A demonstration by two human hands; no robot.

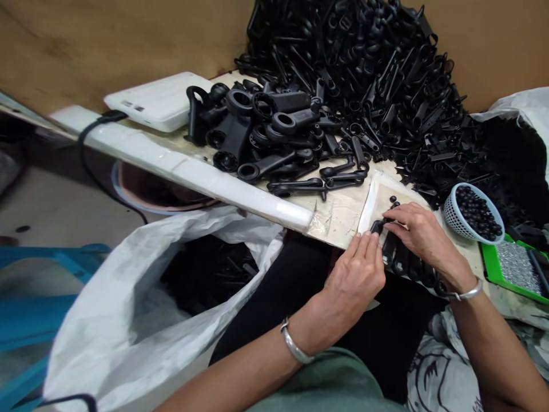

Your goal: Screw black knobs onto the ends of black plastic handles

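At the front edge of the table, my left hand (358,272) has its fingers closed on the lower end of a black plastic part (377,226). My right hand (422,237) pinches at the part's upper end between thumb and forefinger; the fingertips partly hide that end. Just beyond lie a few small black balls (393,199) on a white-edged pad (368,207). Below my right palm, several black handle-like parts (389,252) sit side by side along the edge, partly covered by the hand.
A large heap of black plastic parts (364,74) fills the back. To the right stand a light-blue basket (455,220) of black balls and a green tray (493,269) of small silvery pieces. A white sack (107,309) hangs open at left, near a white device (158,100) with a cable.
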